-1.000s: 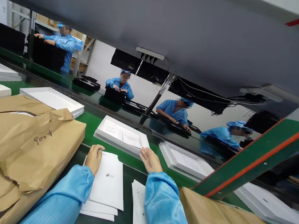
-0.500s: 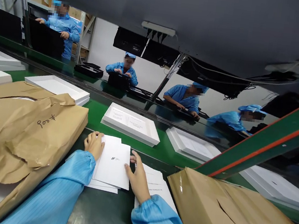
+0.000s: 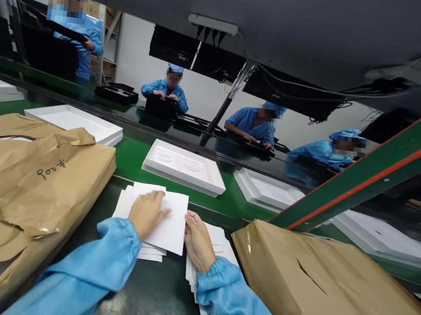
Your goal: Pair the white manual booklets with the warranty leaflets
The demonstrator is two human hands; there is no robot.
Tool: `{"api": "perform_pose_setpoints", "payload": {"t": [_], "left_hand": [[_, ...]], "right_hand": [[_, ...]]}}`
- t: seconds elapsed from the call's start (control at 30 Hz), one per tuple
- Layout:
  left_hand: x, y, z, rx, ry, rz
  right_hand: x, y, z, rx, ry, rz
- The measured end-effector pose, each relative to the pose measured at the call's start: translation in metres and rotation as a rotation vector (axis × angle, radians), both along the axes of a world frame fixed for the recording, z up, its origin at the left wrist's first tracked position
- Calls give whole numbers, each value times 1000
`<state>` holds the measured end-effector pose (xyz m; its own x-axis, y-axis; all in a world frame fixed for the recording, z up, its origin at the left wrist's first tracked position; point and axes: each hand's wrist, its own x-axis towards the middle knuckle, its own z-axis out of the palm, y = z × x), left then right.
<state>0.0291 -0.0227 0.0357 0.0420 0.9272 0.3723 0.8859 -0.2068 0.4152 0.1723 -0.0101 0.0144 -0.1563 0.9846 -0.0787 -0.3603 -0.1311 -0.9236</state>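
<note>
Both hands are working on the white leaflets on the dark bench in front of me. My left hand (image 3: 146, 213) is lying flat and open on the top sheet (image 3: 174, 227), pressing it down onto its stack (image 3: 122, 205). My right hand (image 3: 195, 241) is curling against that sheet's right edge, resting over a second stack (image 3: 223, 239); I cannot tell whether its fingers are actually pinching the paper. The two hands are sitting close together, just apart.

Judging by the belt (image 3: 133, 155), the work is partly through. The white tray (image 3: 176, 180) just beyond my hands is already carrying two printed sheets (image 3: 188, 165) side by side. The next tray (image 3: 244, 193) to the right is showing pale paper inside too, though I cannot make it out clearly. Plenty of leaflets are waiting in both stacks.

Writing is scarce. The brown paper parcel (image 3: 36, 181) on my left is bearing a handwritten mark that is reading like "900#". The print on the tray's sheets is too small to read, and the top sheet is showing no print where it is uncovered. Another brown parcel (image 3: 324, 296) is lying on my right, unmarked as far as I can see.
</note>
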Motion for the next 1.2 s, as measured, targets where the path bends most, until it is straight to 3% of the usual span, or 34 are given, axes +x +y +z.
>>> {"api": "perform_pose_setpoints", "payload": {"t": [0.1,0.2,0.5,0.7,0.83,0.97,1.1,1.2], "left_hand": [[23,-14,5,-166,-14,-4],[31,-19,5,-260,-93,-36],[20,-13,15,-392,-374,-209],[10,-5,16,-441,-513,-251],[-14,5,19,-522,-593,-271],[-53,11,37,-367,-625,-88],[-67,14,47,-110,-1034,-32],[-48,18,36,-40,-1373,-75]], "right_hand": [[-3,-1,2,31,98,73],[-6,-5,6,47,145,130],[-8,-5,5,34,186,247],[-7,-5,4,34,112,233],[-3,-3,-2,86,-203,83],[0,-2,-6,367,-773,-77],[-7,-11,-6,683,-1183,-55],[-15,-19,-4,770,-1368,-63]]}}
